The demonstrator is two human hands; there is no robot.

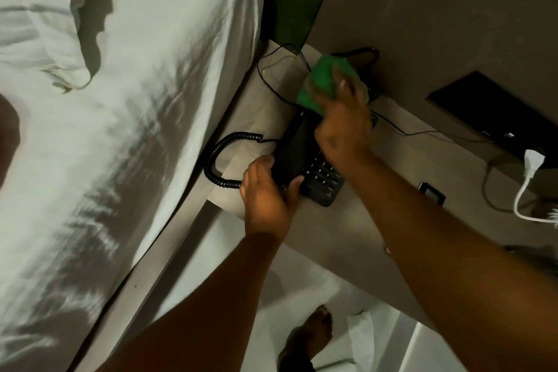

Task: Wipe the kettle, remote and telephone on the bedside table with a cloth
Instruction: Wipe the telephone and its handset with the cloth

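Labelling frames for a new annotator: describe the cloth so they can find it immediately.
Start at the white bed and move right to the bedside table with the black telephone. At the telephone's far end, the right hand presses the cloth. It is the only bright green thing among black cords.

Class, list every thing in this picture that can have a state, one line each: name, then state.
Telephone: on the table, keypad showing.
Handset: gripped by the left hand.
Coiled cord: slack, looped over the table edge.
Cloth: bunched, pressed down at the telephone's far end.
Left hand: shut on the handset.
Right hand: fingers spread on the cloth.
White plug: unplugged, hanging loose.
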